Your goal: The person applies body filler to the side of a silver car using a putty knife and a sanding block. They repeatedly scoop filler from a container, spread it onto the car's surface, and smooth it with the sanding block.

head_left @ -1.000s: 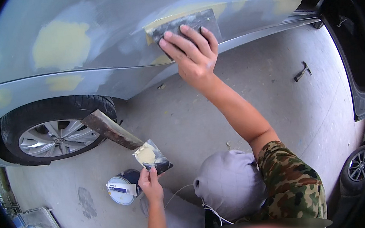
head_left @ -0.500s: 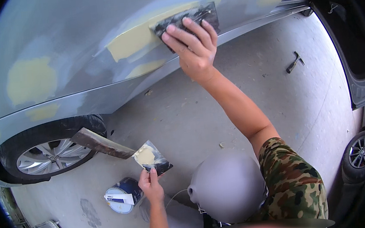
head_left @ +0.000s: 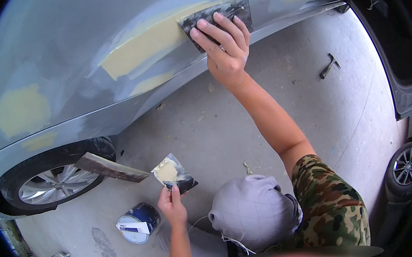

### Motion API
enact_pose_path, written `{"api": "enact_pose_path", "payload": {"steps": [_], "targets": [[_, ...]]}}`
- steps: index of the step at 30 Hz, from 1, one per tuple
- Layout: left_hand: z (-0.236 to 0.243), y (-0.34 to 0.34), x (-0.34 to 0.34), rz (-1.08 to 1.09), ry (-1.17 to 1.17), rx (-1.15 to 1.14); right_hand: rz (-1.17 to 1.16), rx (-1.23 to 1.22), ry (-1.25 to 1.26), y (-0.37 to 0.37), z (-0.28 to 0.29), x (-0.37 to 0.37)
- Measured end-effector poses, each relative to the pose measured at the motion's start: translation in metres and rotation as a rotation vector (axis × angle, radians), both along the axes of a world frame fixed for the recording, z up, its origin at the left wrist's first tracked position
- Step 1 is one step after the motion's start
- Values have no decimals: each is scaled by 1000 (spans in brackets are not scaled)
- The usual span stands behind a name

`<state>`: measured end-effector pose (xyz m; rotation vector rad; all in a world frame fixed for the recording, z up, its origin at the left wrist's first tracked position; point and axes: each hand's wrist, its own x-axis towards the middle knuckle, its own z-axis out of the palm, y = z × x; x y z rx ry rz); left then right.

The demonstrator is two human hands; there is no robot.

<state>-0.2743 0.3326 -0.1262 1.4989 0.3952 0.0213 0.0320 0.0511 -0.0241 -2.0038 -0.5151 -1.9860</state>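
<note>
My right hand (head_left: 225,46) presses a dark, smeared putty spreader (head_left: 245,15) flat against the grey car panel (head_left: 76,42), fingers spread over its back. A wide strip of pale yellow putty (head_left: 145,48) runs left from the spreader's edge. Lower down, my left hand (head_left: 172,207) pinches a small square putty spreader (head_left: 185,181) by its near edge, with a lump of putty (head_left: 165,171) on its face. A long dark flat blade (head_left: 111,167) reaches up-left from beside that square; whether my left hand also holds it, I cannot tell.
A car wheel (head_left: 56,183) is at left. A blue can (head_left: 142,217) with a white tube (head_left: 134,227) on its lid stands on the concrete floor (head_left: 204,114). A hammer (head_left: 329,66) lies at right, near an open car door (head_left: 397,77). Other putty patches (head_left: 23,110) mark the panel.
My right hand and its spreader have moved a little to the right and up, and the strip of putty behind shows longer. My left hand keeps its grip; the view has shifted slightly.
</note>
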Motion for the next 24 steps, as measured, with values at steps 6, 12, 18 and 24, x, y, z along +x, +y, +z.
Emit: {"api": "enact_pose_path", "payload": {"steps": [6,12,18,24], "targets": [[-2,1,2,-29,-11,21,13,-24,102,1,-23,-23],[5,5,0,-17,-24,22,53,-10,57,34,36,-43],[4,1,0,37,-51,-1,42,-58,113,50,30,-36],[-9,15,-12,7,-26,39,97,-32,74,59,41,-50]]}}
